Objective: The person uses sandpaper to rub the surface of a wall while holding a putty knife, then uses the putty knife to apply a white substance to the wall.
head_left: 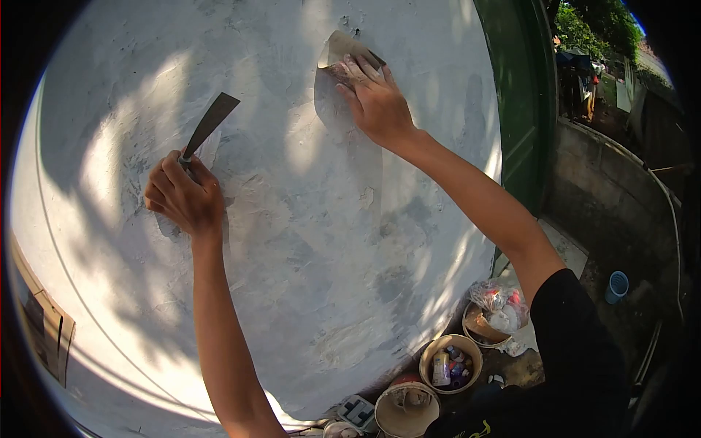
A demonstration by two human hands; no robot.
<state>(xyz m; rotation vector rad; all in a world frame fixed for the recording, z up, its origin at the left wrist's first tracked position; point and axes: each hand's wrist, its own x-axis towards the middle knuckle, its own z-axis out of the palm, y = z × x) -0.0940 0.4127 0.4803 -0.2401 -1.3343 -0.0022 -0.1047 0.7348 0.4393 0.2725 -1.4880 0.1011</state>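
My left hand (185, 191) is closed round the handle of a putty knife (210, 125), its blade slanting up to the right in front of the patchy white wall (292, 241). Higher up and to the right, my right hand (376, 101) grips a thin, flat, beige-grey scraper plate (340, 48), with fingers pressed along its face. The plate lies against or very close to the wall, casting a shadow below. My fingers and palm cover its lower part. Rough filler patches and small chips mark the wall around both hands.
A green door frame (517, 95) borders the wall at right. Below stand a bucket with bottles (473, 349), a pale bucket (388, 417) and a bucket holding plastic bags (471, 327). A blue cup (617, 286) is on the ground near a low concrete wall (600, 175).
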